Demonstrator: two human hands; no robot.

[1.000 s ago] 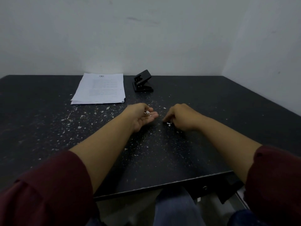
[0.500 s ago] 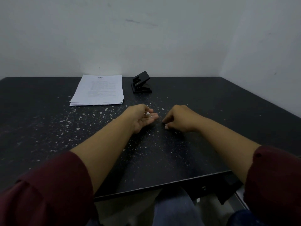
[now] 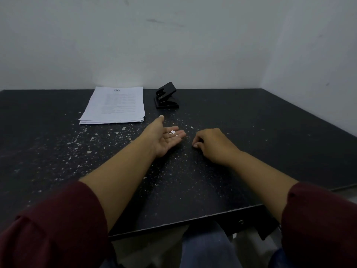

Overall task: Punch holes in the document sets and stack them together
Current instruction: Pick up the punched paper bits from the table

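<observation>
A stack of white printed papers [image 3: 115, 106] lies at the back left of the black table [image 3: 251, 132]. A black hole punch [image 3: 166, 96] stands just right of it, its lever raised. My left hand [image 3: 164, 138] rests palm up at the table's middle, fingers spread, with a few small white paper bits [image 3: 172, 132] lying on the fingers. My right hand [image 3: 210, 143] rests knuckles up to its right, fingers curled with their tips on the table; whether they pinch anything is hidden.
White paper specks [image 3: 90, 140] are scattered over the table, thickest left of my left hand. Walls close the table in at the back and right. The table's front edge [image 3: 173, 224] runs above my knees.
My left hand has uncurled and now lies flat with the thumb stretched toward the papers. My right hand has stayed almost in place.
</observation>
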